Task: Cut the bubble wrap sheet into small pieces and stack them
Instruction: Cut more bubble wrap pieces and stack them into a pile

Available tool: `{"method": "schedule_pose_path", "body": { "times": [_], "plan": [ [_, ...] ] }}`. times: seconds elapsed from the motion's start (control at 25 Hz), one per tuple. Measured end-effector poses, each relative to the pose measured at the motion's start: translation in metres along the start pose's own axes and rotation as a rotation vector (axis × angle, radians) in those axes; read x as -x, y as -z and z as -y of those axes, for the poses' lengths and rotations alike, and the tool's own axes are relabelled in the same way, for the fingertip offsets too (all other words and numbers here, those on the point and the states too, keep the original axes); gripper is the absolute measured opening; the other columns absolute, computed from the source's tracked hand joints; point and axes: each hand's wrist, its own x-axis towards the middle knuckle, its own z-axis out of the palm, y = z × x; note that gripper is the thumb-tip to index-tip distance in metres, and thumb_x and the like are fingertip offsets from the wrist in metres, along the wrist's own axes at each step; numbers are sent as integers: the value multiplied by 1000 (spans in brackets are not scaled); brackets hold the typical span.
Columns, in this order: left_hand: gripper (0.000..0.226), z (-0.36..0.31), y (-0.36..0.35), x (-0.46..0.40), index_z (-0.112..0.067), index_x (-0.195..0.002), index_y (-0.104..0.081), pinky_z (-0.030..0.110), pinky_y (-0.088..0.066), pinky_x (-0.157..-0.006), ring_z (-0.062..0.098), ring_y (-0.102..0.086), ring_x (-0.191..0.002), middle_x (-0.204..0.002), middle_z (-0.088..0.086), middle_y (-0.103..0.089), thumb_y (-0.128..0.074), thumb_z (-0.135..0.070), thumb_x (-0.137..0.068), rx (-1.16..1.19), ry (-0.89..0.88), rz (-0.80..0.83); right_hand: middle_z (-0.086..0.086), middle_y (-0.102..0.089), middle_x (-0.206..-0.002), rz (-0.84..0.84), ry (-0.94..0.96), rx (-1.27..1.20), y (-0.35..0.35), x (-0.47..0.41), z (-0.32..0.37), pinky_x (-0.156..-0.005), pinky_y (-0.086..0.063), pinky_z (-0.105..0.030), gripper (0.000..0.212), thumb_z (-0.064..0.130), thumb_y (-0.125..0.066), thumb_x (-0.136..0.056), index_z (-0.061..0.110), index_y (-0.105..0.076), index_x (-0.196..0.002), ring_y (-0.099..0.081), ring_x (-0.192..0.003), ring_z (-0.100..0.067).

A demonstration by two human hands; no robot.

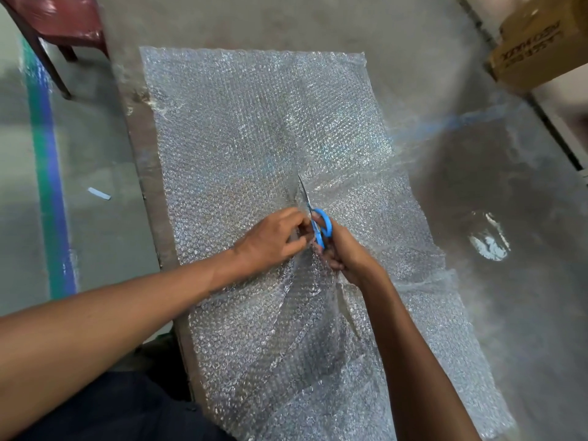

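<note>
Even, moderately bright overhead light falls across the scene, sparkling off the bubble wrap (254,128) in countless small highlights. Well to the right of the fingers (294,218), a white patch of glare (488,241) sits on the grey table (477,186), ringed by a broad dark shadow. Motion blur smears the far corners, where the cardboard box (537,43) and the red chair (60,23) lose their edges. Wide-angle distortion bends the lines toward the frame's borders; detail is sharpest around the fingers.
</note>
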Motion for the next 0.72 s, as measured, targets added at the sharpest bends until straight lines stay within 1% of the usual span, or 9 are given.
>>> {"method": "schedule_pose_path", "body": {
  "times": [0.04,0.12,0.2,0.32,0.4,0.48,0.56,0.64,0.72],
  "plan": [
    [20,1,0,-1,-15,-116,-61,12,-46,-70,4,-52,-80,-107,-7,-55,-67,-25,-101,3,-2,1,0,-51,-70,12,9,1,-2,-3,2,-37,-25,-22,48,57,-42,-110,19,-67,-97,-29,-44,-8],
    [20,2,2,-2,-14,-116,-61,12,-48,-71,3,-54,-81,-106,-7,-55,-66,-27,-101,30,6,-9,0,-50,-70,28,37,0,-4,-6,3,-36,-26,-20,48,55,-41,-111,19,-67,-94,-30,-44,-7],
    [23,3,4,-3,-15,-115,-62,13,-50,-73,0,-55,-82,-105,-9,-55,-63,-32,-100,42,-2,-7,1,-53,-71,22,55,-9,-4,-8,3,-37,-28,-19,44,49,-41,-113,18,-66,-94,-32,-45,-5],
    [18,3,9,-2,-16,-110,-63,7,-48,-72,-6,-52,-79,-100,-17,-50,-65,-30,-100,59,-28,1,0,-55,-71,14,46,3,-4,-13,1,-36,-28,-20,41,45,-43,-113,14,-65,-99,-33,-44,-6],
    [16,5,11,-1,-15,-109,-63,6,-46,-73,-7,-50,-77,-97,-21,-47,-68,-27,-100,69,-51,6,0,-53,-66,7,30,0,-6,-14,6,-36,-23,-22,46,51,-45,-111,16,-65,-89,-30,-42,-8],
    [18,7,12,-1,-14,-109,-64,7,-45,-75,-7,-48,-78,-97,-16,-49,-68,-28,-100,56,-75,25,1,-50,-60,23,26,-16,-10,-14,14,-37,-21,-22,53,59,-46,-107,20,-63,-75,-27,-41,-9],
    [17,7,12,-2,-14,-109,-65,8,-45,-76,-6,-48,-80,-99,-11,-52,-67,-28,-100,64,-93,44,3,-49,-55,30,42,-14,-12,-16,21,-38,-21,-23,57,62,-48,-105,24,-65,-67,-27,-40,-10],
    [15,7,14,-4,-15,-108,-66,8,-44,-76,-6,-51,-81,-101,-9,-55,-69,-27,-99,88,-125,44,1,-55,-57,21,76,-15,-13,-19,25,-38,-22,-25,53,57,-52,-107,25,-71,-69,-29,-40,-11],
    [13,9,19,-8,-15,-106,-66,7,-43,-75,-8,-51,-81,-99,-10,-56,-71,-25,-99,116,-147,46,0,-62,-61,19,79,-34,-16,-21,28,-35,-25,-24,46,51,-54,-108,20,-73,-80,-32,-40,-10]
  ]
}}
